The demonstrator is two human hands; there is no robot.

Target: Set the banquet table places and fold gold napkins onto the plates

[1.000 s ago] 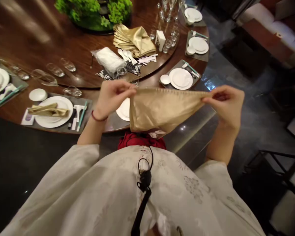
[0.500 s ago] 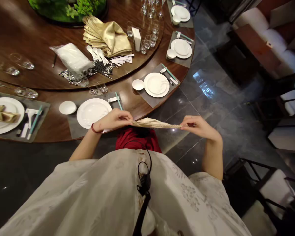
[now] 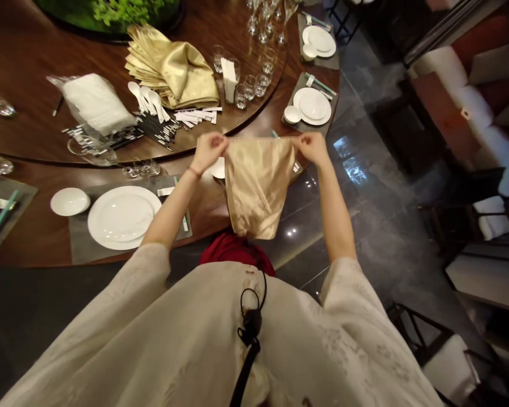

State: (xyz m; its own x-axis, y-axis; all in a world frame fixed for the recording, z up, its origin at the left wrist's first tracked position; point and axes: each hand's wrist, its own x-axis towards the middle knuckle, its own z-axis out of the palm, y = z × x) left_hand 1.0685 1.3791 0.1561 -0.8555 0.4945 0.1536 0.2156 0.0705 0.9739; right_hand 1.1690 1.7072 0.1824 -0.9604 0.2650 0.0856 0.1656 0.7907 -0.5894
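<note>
One head-worn camera looks down (chest (image 3: pixel 195 339) nearest) toward the table (image 3: pixel 210 200).

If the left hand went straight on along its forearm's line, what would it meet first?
Likely the nearest small glass on the turntable, though depth is unclear and the left hand, pinching the gold napkin, may pass above it.
</note>
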